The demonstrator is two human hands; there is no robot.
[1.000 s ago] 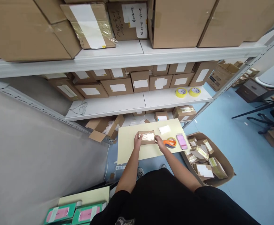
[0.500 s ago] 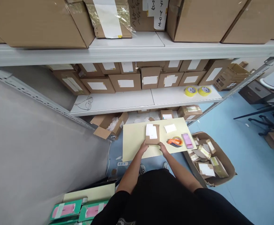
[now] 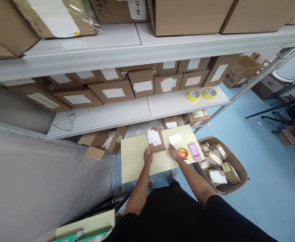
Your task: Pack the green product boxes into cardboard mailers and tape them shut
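Item one: we list a labelled carton (image 3: 161,144), flat and brown, near the middle of the pale yellow surface (image 3: 134,159). A white label covers much of its upper face, left of centre.

Item two: the left hand (image 3: 148,156), at the carton's near left corner. We read its fingers as clamped on that corner, thumb along the edge; the fingers beneath are hidden from us. Whether the carton rests flat or is slightly lifted, we cannot tell.

Item three: the right hand (image 3: 173,152), off the carton and just to its right. Its fingers are a little curled and slightly apart, with nothing visible between them; they lie just short of a white sheet (image 3: 174,138).

Further stock on the surface: a yellow tape roll (image 3: 187,150) with an orange item (image 3: 183,153) at its middle, just right of the right hand; beyond it, a pink item (image 3: 194,151), blurred past identifying.

Adjacent: a large open box (image 3: 243,171) on the floor to the right, holding smaller taped parcels; above, a shelf (image 3: 112,116) with two more tape rolls (image 3: 193,95).

Step in hand, by our judgement: one-handed steadying of the carton, label up, with the other hand free. The next move calls for a firm left hold — and, should the right hand take the thin sheet, a light fingertip pinch at its edge.
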